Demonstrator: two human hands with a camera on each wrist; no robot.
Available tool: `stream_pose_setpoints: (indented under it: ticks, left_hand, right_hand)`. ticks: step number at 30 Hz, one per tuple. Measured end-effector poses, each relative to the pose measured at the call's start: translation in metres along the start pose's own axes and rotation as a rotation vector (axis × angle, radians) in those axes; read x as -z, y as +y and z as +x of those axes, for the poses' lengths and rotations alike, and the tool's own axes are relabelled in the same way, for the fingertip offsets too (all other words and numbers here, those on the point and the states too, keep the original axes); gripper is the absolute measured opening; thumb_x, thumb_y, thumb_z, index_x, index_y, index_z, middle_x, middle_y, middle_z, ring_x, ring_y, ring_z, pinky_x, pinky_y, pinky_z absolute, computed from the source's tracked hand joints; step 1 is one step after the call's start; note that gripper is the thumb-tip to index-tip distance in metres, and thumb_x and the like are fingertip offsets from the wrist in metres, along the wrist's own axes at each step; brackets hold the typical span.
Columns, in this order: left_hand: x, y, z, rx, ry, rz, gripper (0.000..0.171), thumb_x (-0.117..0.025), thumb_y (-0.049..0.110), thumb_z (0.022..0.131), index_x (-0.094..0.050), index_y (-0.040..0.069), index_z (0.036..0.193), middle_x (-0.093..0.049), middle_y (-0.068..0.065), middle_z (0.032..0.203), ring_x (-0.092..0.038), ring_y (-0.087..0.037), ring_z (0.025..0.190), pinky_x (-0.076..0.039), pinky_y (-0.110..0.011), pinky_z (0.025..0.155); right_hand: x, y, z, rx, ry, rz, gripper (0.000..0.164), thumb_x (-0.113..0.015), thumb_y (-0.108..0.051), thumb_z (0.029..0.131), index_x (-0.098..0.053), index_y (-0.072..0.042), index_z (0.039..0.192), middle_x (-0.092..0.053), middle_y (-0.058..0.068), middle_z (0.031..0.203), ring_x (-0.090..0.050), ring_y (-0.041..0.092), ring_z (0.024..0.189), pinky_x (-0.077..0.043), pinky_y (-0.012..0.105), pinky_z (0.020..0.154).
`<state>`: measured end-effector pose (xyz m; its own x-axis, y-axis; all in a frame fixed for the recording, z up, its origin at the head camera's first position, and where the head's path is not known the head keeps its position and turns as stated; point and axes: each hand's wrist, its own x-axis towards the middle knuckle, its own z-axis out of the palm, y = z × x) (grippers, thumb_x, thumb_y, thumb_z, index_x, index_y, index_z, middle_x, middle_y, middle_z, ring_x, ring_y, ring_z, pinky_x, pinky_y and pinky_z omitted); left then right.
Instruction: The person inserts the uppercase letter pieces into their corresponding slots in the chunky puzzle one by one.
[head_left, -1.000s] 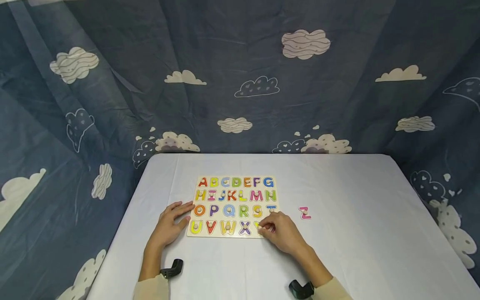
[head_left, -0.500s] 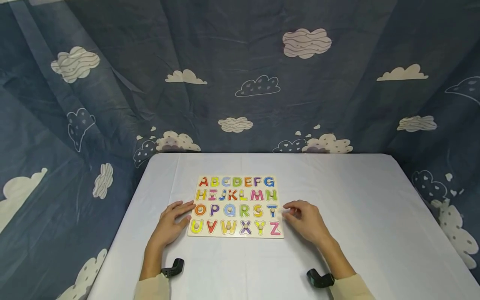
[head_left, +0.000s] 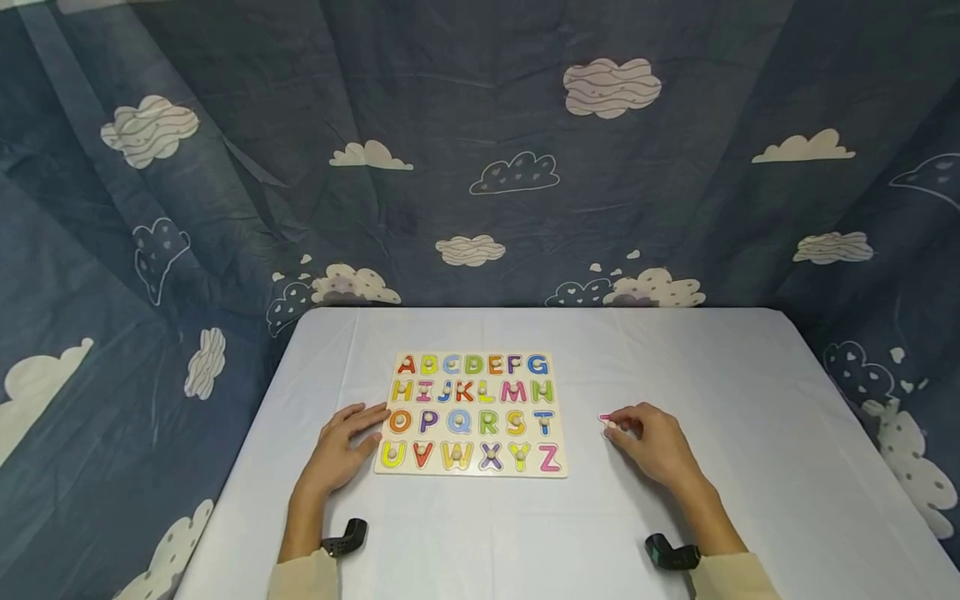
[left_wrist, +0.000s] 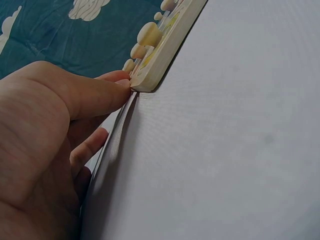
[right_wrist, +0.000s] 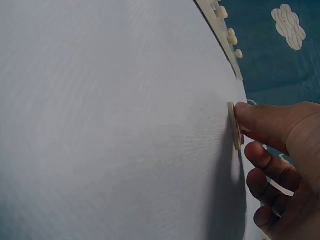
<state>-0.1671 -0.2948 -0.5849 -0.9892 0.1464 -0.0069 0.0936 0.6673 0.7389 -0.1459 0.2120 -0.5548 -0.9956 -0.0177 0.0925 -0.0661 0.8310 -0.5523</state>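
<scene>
A wooden alphabet puzzle board (head_left: 450,472) lies on the table, its colourful letter pieces bearing round knobs. At its lower right corner a flat pink Z (head_left: 550,457) shows with no knob. My left hand (head_left: 337,454) rests at the board's left edge, fingers extended and touching it; the thumb (left_wrist: 100,95) meets the board's corner in the left wrist view. To the right of the board, my right hand (head_left: 652,442) pinches the pink letter Z puzzle piece (head_left: 604,417) between thumb and forefinger. That piece (right_wrist: 233,125) appears edge-on in the right wrist view, mostly covered by fingers.
A white cloth covers the table (head_left: 480,542). Behind and beside it hangs a dark blue curtain (head_left: 450,100) with a cloud print. Black wrist cameras sit on both wrists, the left camera (head_left: 346,537) and the right camera (head_left: 670,552).
My right hand has moved right from the board's lower right corner to the pink Z piece and taken hold of it. The left hand and the board have stayed in place.
</scene>
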Motion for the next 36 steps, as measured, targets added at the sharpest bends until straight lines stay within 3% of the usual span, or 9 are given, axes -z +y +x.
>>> stream_pose_setpoints:
  ticks: [6, 12, 14, 24, 31, 36]
  left_hand:
    - [-0.001, 0.003, 0.006, 0.006, 0.000, 0.011, 0.042, -0.069, 0.018, 0.098, -0.066, 0.026, 0.140, -0.055, 0.009, 0.154, -0.032, -0.027, 0.152, -0.021, -0.065, 0.119]
    - [0.000, -0.001, -0.012, 0.067, -0.007, 0.010, 0.043, -0.070, 0.018, 0.098, -0.066, 0.028, 0.140, -0.055, 0.009, 0.154, -0.031, -0.028, 0.152, -0.021, -0.068, 0.118]
    - [-0.001, -0.003, -0.015, 0.058, -0.004, 0.009, 0.043, -0.071, 0.017, 0.097, -0.067, 0.027, 0.139, -0.056, 0.009, 0.153, -0.031, -0.028, 0.152, -0.021, -0.067, 0.118]
    - [-0.002, 0.003, -0.003, 0.060, 0.001, 0.011, 0.044, -0.071, 0.018, 0.097, -0.066, 0.029, 0.140, -0.056, 0.009, 0.153, -0.030, -0.028, 0.153, -0.022, -0.068, 0.119]
    - [-0.002, 0.003, -0.003, 0.054, 0.003, 0.015, 0.043, -0.070, 0.018, 0.098, -0.066, 0.028, 0.140, -0.056, 0.009, 0.153, -0.030, -0.028, 0.153, -0.021, -0.069, 0.118]
    - [-0.002, 0.003, -0.004, 0.055, 0.007, 0.013, 0.043, -0.070, 0.018, 0.098, -0.066, 0.028, 0.140, -0.056, 0.008, 0.153, -0.030, -0.028, 0.153, -0.021, -0.068, 0.119]
  right_hand:
    - [0.002, 0.003, -0.001, -0.012, 0.022, 0.000, 0.021, -0.081, -0.020, 0.089, -0.078, -0.008, 0.106, -0.060, 0.002, 0.083, -0.047, 0.018, 0.075, -0.037, 0.029, 0.064]
    - [-0.009, 0.002, -0.013, -0.017, 0.019, 0.027, 0.018, -0.081, -0.020, 0.090, -0.080, -0.011, 0.105, -0.058, -0.002, 0.078, -0.046, 0.014, 0.071, -0.037, 0.026, 0.061]
    - [-0.011, 0.002, -0.016, -0.012, 0.027, 0.029, 0.016, -0.081, -0.020, 0.090, -0.081, -0.012, 0.104, -0.057, -0.004, 0.076, -0.045, 0.013, 0.070, -0.037, 0.025, 0.060]
    - [-0.003, -0.001, -0.011, -0.017, 0.066, 0.009, 0.015, -0.082, -0.018, 0.088, -0.081, -0.010, 0.101, -0.060, -0.003, 0.076, -0.046, 0.013, 0.071, -0.036, 0.026, 0.060]
    - [-0.007, -0.020, -0.015, 0.008, 0.092, 0.035, 0.012, -0.084, -0.019, 0.087, -0.081, -0.014, 0.097, -0.068, -0.007, 0.082, -0.052, 0.012, 0.076, -0.043, 0.026, 0.068]
    - [-0.015, -0.044, -0.021, 0.062, 0.065, 0.069, 0.013, -0.087, -0.020, 0.084, -0.082, -0.018, 0.095, -0.064, -0.014, 0.078, -0.053, 0.011, 0.078, -0.044, 0.027, 0.071]
